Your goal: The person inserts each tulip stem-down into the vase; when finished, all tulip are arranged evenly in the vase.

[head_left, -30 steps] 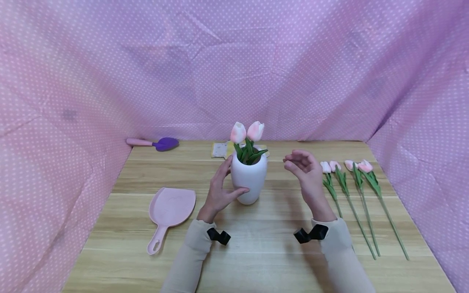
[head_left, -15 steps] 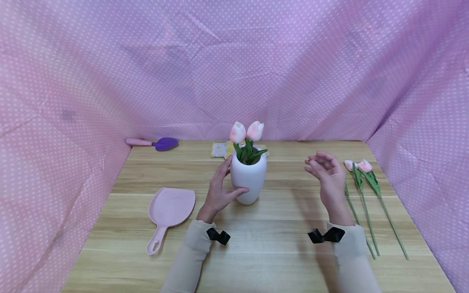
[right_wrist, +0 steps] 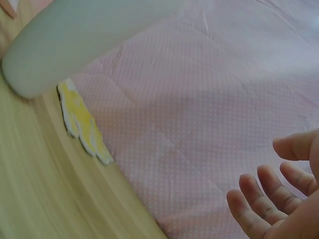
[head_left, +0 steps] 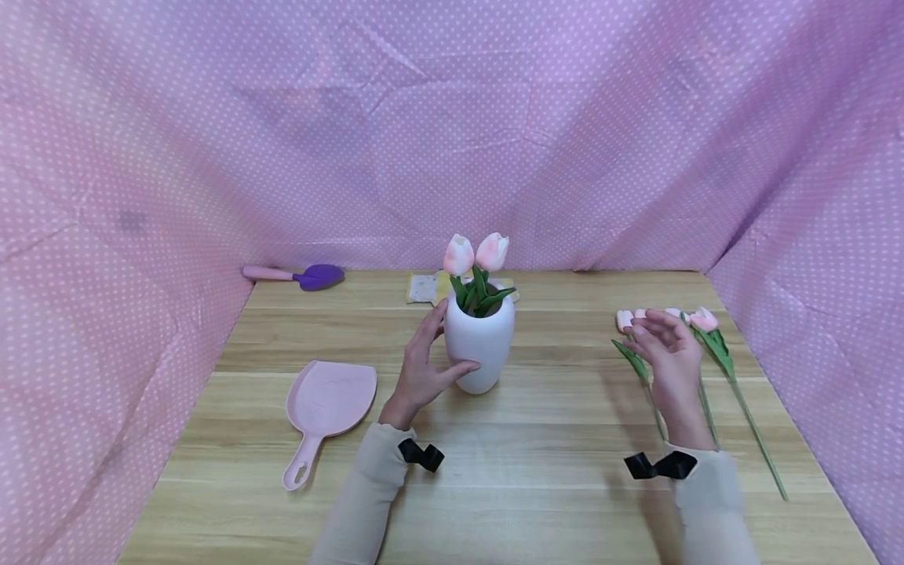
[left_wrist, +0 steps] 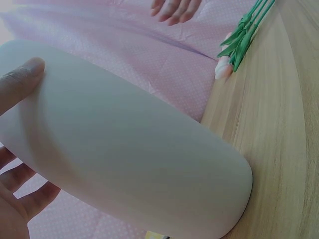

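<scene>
A white vase (head_left: 482, 345) stands upright near the middle of the wooden table (head_left: 494, 510). Two pink-and-white tulips (head_left: 459, 256) rise from its mouth with green leaves. My left hand (head_left: 421, 377) holds the vase from its left side, thumb across the front and fingers round the back. To the right, my right hand (head_left: 672, 377) hovers above several loose tulips (head_left: 734, 384) lying on the table, partly covering them. Its fingers are loosely bent with nothing in them, as the right wrist view also shows of the hand (right_wrist: 279, 204).
A pink dustpan (head_left: 332, 400) lies left of the vase. Behind it, by the back edge, is a purple trowel (head_left: 319, 277) with a pink handle. A flat yellow-and-white piece (right_wrist: 82, 122) lies behind the vase. Pink dotted cloth (head_left: 452, 133) hangs round the table.
My right hand has moved right, away from the vase and over the loose tulips. The left hand and the vase have stayed in place.
</scene>
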`<state>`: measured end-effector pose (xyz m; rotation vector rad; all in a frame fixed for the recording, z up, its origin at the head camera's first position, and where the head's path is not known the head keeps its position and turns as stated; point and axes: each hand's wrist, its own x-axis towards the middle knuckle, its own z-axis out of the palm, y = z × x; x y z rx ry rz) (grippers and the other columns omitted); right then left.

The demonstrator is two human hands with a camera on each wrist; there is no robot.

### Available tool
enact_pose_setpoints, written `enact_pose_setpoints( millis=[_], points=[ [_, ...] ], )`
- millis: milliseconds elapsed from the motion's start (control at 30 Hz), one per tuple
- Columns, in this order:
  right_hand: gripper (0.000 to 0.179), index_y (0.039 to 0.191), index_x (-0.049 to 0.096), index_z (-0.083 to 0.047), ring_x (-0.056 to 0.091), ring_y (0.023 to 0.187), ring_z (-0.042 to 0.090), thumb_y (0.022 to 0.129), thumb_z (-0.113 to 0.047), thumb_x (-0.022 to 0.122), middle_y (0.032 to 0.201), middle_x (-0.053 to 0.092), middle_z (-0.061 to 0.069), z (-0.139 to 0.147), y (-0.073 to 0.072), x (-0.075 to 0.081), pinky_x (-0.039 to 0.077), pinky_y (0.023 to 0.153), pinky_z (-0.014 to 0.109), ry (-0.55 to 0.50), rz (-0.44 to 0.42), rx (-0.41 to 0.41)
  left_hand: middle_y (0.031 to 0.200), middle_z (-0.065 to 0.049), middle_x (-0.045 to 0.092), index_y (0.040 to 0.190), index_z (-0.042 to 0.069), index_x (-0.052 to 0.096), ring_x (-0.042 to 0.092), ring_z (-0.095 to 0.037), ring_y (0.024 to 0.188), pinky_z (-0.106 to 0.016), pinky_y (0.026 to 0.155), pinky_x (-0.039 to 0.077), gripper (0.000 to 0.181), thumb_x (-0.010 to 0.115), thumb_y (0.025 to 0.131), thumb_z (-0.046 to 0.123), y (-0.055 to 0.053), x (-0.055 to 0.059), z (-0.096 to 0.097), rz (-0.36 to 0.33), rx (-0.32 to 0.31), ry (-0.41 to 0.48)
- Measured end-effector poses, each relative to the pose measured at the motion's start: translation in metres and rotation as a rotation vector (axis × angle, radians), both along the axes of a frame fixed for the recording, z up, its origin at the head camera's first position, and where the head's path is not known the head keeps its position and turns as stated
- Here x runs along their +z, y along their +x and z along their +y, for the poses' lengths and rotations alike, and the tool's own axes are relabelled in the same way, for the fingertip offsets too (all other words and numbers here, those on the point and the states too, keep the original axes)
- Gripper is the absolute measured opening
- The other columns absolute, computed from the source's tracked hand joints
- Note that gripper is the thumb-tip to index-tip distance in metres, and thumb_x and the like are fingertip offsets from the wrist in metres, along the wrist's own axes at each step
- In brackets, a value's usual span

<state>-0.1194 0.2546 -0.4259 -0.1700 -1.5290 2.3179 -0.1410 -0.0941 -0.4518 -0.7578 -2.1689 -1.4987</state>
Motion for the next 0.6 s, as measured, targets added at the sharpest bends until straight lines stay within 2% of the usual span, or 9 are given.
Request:
enact_pose_setpoints(
  millis=[133, 367, 600],
  points=[
    [0.025, 0.110, 0.063, -0.006, 0.074, 0.081, 0.010, 0.093, 0.011, 0.060, 0.094, 0.071, 0.000, 0.013, 0.005, -0.006, 0.064, 0.069, 0.021, 0.062, -0.025, 0.013, 0.153, -0.021, 0.045, 0.155, 0.005, 0.032, 0.048, -0.040, 0.137, -0.054, 0.106, 0.053, 0.105, 0.091, 0.068, 0.001, 0.000, 0.001, 0.000, -0.009, 0.000, -0.003],
    [0.025, 0.110, 0.062, -0.007, 0.074, 0.080, 0.008, 0.091, 0.010, 0.063, 0.093, 0.071, -0.002, 0.035, 0.009, -0.018, 0.064, 0.070, 0.022, 0.095, -0.065, 0.040, 0.153, -0.022, 0.045, 0.154, 0.003, 0.032, 0.048, -0.040, 0.137, -0.053, 0.106, 0.053, 0.104, 0.091, 0.068, 0.001, 0.001, 0.002, -0.001, -0.017, -0.002, -0.005],
    [0.030, 0.109, 0.061, -0.019, 0.070, 0.081, 0.000, 0.093, 0.007, 0.062, 0.092, 0.070, -0.012, 0.055, 0.015, -0.030, 0.062, 0.068, 0.016, 0.260, -0.180, 0.080, 0.153, -0.022, 0.045, 0.153, 0.000, 0.032, 0.049, -0.040, 0.136, -0.053, 0.105, 0.054, 0.104, 0.091, 0.067, 0.000, 0.000, 0.002, -0.001, 0.002, -0.003, -0.012]
  ],
)
